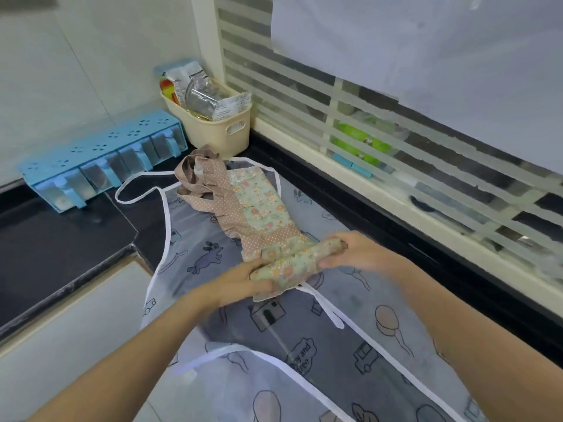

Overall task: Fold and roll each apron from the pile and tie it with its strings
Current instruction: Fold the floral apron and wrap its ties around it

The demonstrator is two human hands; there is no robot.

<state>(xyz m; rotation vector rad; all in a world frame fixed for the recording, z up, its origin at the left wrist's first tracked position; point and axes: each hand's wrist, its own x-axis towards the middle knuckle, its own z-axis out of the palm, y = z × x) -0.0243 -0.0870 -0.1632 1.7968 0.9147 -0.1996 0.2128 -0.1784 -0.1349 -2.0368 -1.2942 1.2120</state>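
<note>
Rolling a floral apron (259, 208) from its hem, a person works both hands at the near end of the cloth, which lies lengthwise on a sheer apron (304, 336) spread over the black counter (61, 239). The left hand (243, 281) curls round one end of the roll (292, 263); the right hand (356, 251) grips the other. Keeping both ends level and the roll tight looks key, so it reaches the bib straight and leaves the strings (195, 172), bunched near the counter's far corner, free for tying. A blue spice rack (100, 166) and a cream basket (219, 129) stand at the back edge, close to the bib. The sheer apron's white tie (326, 309) trails under the roll and could snag.
</note>
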